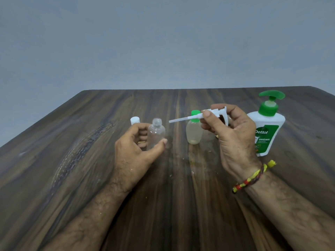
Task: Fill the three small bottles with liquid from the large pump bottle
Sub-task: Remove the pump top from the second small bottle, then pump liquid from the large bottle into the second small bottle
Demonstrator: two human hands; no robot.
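Observation:
My left hand (135, 151) curls round a clear, uncapped small bottle (156, 132) standing upright on the table. My right hand (230, 134) pinches a white spray pump head with a thin dip tube (190, 117), held level, tube pointing left above the table. Behind the tube stands a green-capped small bottle (194, 131) holding pale liquid. A white-capped small bottle (135, 120) peeks out behind my left hand, mostly hidden. The large white pump bottle with a green pump (268, 122) stands at the right, just behind my right hand.
The dark wooden table (90, 160) has its far edge close behind the bottles and a grey wall beyond. Small pale specks and smears lie on the wood between my hands. A beaded thread band circles my right wrist (252, 176).

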